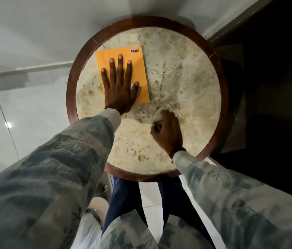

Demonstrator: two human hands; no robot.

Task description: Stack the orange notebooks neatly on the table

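Observation:
An orange notebook with a small blue label at its far right corner lies flat on the left half of a round marble table. My left hand rests palm-down on it, fingers spread, covering its lower left part. Whether more notebooks lie beneath the top one I cannot tell. My right hand hovers blurred over the table's near middle, fingers curled, holding nothing.
The table has a dark wooden rim. Pale glossy floor lies to the left and behind. A dark area with a dark piece of furniture stands to the right. My legs are below the near edge.

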